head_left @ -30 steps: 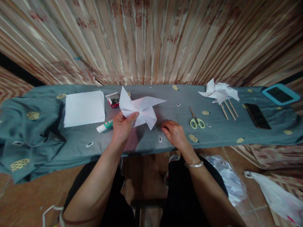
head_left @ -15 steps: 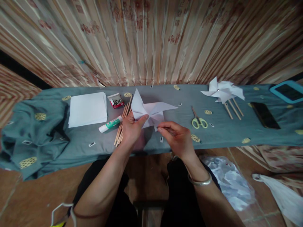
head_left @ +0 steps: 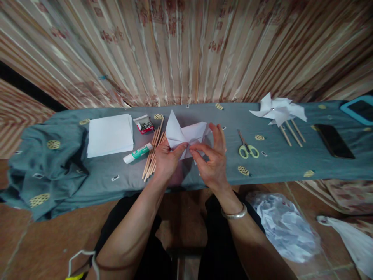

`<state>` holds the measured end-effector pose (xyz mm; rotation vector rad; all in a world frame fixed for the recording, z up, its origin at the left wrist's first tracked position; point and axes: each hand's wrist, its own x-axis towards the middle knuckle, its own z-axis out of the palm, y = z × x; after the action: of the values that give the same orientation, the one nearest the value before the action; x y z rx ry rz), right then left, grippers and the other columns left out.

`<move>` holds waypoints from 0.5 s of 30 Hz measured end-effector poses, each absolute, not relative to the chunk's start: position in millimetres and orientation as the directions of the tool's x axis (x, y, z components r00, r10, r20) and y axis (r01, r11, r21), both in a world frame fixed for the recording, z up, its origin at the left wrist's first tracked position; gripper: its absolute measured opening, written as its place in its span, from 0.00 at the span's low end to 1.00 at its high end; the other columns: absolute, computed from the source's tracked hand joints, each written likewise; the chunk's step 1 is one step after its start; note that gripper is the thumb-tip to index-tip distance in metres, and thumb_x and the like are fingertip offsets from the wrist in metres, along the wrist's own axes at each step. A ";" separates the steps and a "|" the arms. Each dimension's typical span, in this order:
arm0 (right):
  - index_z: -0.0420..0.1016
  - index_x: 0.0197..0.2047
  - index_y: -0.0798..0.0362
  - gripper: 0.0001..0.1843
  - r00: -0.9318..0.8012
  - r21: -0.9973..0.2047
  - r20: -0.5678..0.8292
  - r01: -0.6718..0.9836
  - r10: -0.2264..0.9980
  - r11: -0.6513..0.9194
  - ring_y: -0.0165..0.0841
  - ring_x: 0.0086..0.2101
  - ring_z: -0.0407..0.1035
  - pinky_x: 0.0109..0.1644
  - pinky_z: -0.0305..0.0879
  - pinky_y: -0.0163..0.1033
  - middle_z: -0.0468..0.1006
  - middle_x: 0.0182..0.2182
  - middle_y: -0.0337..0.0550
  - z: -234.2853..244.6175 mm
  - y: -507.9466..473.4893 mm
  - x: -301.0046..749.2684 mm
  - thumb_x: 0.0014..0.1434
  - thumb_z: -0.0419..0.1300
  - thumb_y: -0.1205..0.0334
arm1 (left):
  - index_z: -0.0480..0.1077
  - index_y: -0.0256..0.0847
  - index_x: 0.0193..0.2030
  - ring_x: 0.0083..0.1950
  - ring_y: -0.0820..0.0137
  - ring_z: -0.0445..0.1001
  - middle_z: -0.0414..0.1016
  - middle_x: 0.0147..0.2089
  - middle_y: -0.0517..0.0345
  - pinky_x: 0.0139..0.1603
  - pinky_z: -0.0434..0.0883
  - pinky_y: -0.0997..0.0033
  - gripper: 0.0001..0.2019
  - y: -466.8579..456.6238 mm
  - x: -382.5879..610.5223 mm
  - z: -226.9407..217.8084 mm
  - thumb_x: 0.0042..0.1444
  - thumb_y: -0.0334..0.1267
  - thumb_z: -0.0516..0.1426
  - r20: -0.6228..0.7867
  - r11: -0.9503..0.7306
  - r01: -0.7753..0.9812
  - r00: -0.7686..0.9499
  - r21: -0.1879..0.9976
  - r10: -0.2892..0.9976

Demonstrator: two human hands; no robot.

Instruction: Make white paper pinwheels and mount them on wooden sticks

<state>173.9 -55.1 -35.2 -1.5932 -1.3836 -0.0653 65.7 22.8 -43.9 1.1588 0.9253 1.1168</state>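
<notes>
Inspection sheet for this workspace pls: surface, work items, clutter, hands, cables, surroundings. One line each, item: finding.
Surface: grey-green cloth, bunched at its left end.
Job's things: white paper pinwheel in hand; wooden sticks, glue stick, open box of metal pieces and paper stack to its left; scissors and pinwheels on sticks to its right.
Clutter: dark phone, blue-rimmed device.
Hands: left hand grips the pinwheel; right hand has fingertips at its centre, any small piece there unclear.
Cables: thin white loop at lower left; cannot tell if cable.
Surroundings: patterned curtain behind; clear bag of white pieces on the floor.
</notes>
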 end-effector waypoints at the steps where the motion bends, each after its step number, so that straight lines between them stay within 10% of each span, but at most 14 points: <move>1: 0.80 0.35 0.45 0.06 0.361 -0.631 0.588 0.764 0.724 0.131 0.46 0.69 0.43 0.69 0.46 0.61 0.56 0.68 0.36 -35.9 -54.6 174.0 0.58 0.62 0.65 | 0.76 0.35 0.31 0.29 0.72 0.73 0.79 0.29 0.60 0.35 0.70 0.72 0.10 22.3 65.3 -43.6 0.40 0.36 0.67 -0.007 0.048 -0.180 0.219 0.983 0.976; 15: 0.81 0.34 0.46 0.04 0.410 -0.750 0.504 0.645 0.760 0.149 0.44 0.69 0.43 0.71 0.43 0.60 0.59 0.67 0.36 -41.2 -50.0 178.5 0.57 0.63 0.62 | 0.76 0.35 0.30 0.26 0.73 0.72 0.78 0.27 0.60 0.31 0.68 0.74 0.11 19.4 61.5 -44.0 0.39 0.37 0.67 -0.093 0.162 -0.225 0.288 0.961 0.953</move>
<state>178.5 -50.0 -41.2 -1.5509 -1.2891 0.1297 61.5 19.4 -44.0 1.0554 0.8875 1.0213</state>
